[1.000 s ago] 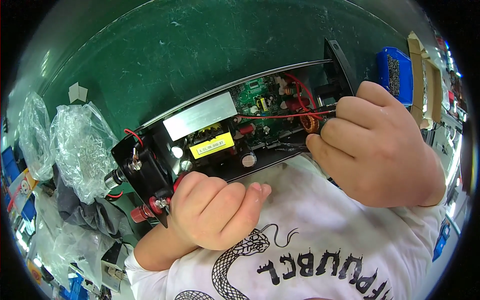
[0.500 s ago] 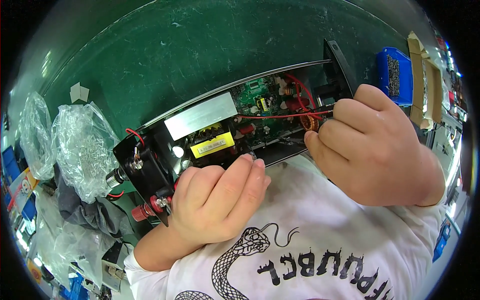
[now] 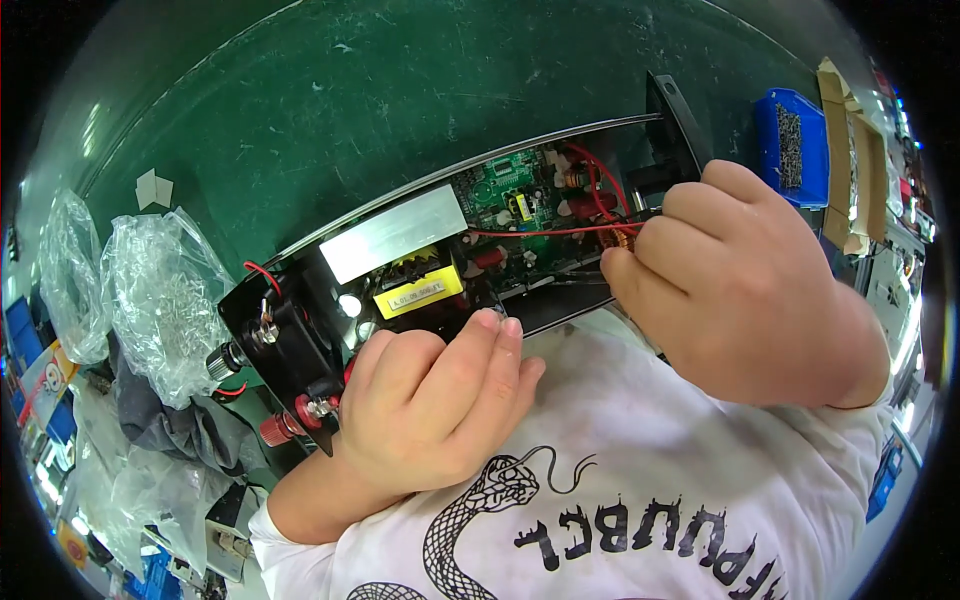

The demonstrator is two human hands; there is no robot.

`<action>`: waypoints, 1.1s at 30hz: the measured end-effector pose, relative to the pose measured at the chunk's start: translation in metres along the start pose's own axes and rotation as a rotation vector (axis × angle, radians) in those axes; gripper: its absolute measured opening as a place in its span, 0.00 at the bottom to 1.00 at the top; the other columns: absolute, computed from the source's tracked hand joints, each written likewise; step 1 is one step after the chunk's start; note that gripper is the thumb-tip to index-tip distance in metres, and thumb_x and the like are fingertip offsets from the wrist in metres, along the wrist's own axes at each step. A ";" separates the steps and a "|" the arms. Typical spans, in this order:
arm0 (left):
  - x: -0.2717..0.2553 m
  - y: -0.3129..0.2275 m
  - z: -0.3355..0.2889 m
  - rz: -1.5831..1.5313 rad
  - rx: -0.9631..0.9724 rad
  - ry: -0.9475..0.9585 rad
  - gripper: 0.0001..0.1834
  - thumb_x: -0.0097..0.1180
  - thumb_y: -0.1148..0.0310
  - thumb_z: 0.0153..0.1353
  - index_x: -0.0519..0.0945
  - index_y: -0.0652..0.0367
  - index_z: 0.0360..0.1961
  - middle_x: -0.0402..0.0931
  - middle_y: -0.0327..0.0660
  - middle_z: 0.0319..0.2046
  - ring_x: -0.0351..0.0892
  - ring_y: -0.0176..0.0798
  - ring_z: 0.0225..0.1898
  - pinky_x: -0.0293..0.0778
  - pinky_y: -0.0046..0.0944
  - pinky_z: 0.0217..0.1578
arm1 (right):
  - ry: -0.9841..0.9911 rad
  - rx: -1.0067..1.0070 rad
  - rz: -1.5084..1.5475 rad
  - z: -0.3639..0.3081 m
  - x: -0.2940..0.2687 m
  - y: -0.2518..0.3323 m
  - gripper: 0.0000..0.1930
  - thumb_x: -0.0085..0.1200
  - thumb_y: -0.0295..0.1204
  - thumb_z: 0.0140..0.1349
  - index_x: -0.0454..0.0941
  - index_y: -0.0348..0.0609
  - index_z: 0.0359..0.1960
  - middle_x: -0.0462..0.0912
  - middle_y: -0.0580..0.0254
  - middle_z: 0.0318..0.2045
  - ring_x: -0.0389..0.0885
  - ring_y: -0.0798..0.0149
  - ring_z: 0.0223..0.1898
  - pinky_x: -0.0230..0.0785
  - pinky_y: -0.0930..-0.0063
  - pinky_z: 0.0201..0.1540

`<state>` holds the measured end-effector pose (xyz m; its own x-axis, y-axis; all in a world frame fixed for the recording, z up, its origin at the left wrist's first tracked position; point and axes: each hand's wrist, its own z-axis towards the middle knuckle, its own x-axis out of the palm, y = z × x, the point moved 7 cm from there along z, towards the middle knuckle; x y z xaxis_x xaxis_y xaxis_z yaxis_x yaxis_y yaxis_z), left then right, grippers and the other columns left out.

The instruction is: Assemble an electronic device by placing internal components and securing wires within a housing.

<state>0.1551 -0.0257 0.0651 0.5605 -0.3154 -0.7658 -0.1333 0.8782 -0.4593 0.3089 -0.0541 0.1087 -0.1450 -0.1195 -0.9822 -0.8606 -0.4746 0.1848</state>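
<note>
An open power supply unit (image 3: 395,245) lies in front of me, its long metal case slanting up to the right. Inside are a green circuit board (image 3: 505,190), a yellow-wrapped transformer (image 3: 418,290) and a silver metal plate (image 3: 393,235). My left hand (image 3: 435,405) is closed at the near side of the case, fingertips pressed together; what they pinch is hidden. My right hand (image 3: 725,285) is a fist at the right end, with a red wire (image 3: 540,233) running into its fingers. A copper coil (image 3: 618,237) sits partly behind that hand.
Clear plastic bags (image 3: 165,310) and a dark cloth (image 3: 180,425) lie at the left. A blue bin of small metal parts (image 3: 792,150) stands at the far right beside a cardboard box (image 3: 850,165). Red and black terminals (image 3: 282,428) stick out from the unit's left end.
The unit has shifted slightly left. My right hand has moved a little left and up, still closed; the left hand stays nearly in place.
</note>
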 end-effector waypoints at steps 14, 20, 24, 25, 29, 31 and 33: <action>0.001 0.001 0.002 -0.051 -0.024 0.041 0.16 0.71 0.67 0.47 0.86 0.64 0.37 0.81 0.43 0.39 0.70 0.36 0.25 0.63 0.35 0.21 | 0.197 0.178 0.038 0.010 0.008 -0.016 0.08 0.63 0.26 0.47 0.84 0.42 0.31 0.73 0.68 0.22 0.74 0.62 0.29 0.67 0.68 0.39; 0.002 0.002 0.001 -0.046 -0.013 0.021 0.15 0.71 0.68 0.47 0.86 0.64 0.37 0.81 0.43 0.39 0.70 0.36 0.25 0.64 0.35 0.22 | 0.214 0.143 0.066 0.010 0.007 -0.017 0.09 0.65 0.27 0.46 0.84 0.42 0.32 0.72 0.69 0.23 0.73 0.63 0.29 0.66 0.68 0.37; 0.001 0.002 0.001 -0.040 0.002 0.003 0.15 0.71 0.69 0.47 0.85 0.63 0.37 0.81 0.42 0.39 0.70 0.35 0.25 0.64 0.35 0.22 | 0.122 0.127 0.061 0.006 -0.001 -0.013 0.10 0.66 0.28 0.45 0.83 0.41 0.31 0.71 0.69 0.22 0.72 0.64 0.28 0.64 0.67 0.34; 0.001 0.001 0.001 -0.035 0.000 0.002 0.15 0.71 0.69 0.47 0.85 0.63 0.37 0.81 0.42 0.39 0.70 0.35 0.25 0.64 0.35 0.22 | 0.096 0.103 0.041 0.006 -0.004 -0.010 0.11 0.66 0.28 0.45 0.83 0.40 0.31 0.70 0.69 0.22 0.71 0.64 0.28 0.63 0.68 0.33; 0.001 0.001 0.002 -0.036 0.002 0.000 0.15 0.71 0.69 0.46 0.86 0.63 0.37 0.81 0.42 0.39 0.70 0.35 0.24 0.64 0.35 0.21 | 0.071 0.034 0.044 0.005 -0.011 -0.001 0.12 0.64 0.28 0.45 0.83 0.36 0.33 0.67 0.68 0.22 0.69 0.65 0.26 0.60 0.68 0.30; 0.002 0.001 0.002 -0.029 0.000 0.008 0.15 0.71 0.69 0.46 0.86 0.63 0.37 0.81 0.42 0.39 0.70 0.35 0.24 0.64 0.35 0.21 | 0.070 0.029 0.049 0.004 -0.006 -0.001 0.12 0.63 0.27 0.46 0.84 0.36 0.34 0.67 0.68 0.22 0.68 0.65 0.26 0.60 0.69 0.30; 0.001 0.001 0.002 -0.018 0.004 -0.011 0.15 0.71 0.70 0.46 0.86 0.63 0.36 0.81 0.42 0.39 0.70 0.35 0.24 0.64 0.34 0.22 | 0.071 0.023 0.053 0.003 -0.005 0.000 0.12 0.62 0.27 0.46 0.84 0.35 0.34 0.67 0.68 0.22 0.68 0.66 0.26 0.60 0.69 0.30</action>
<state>0.1572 -0.0247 0.0652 0.5719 -0.3275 -0.7521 -0.1194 0.8739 -0.4713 0.3080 -0.0506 0.1133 -0.1566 -0.2060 -0.9660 -0.8639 -0.4455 0.2350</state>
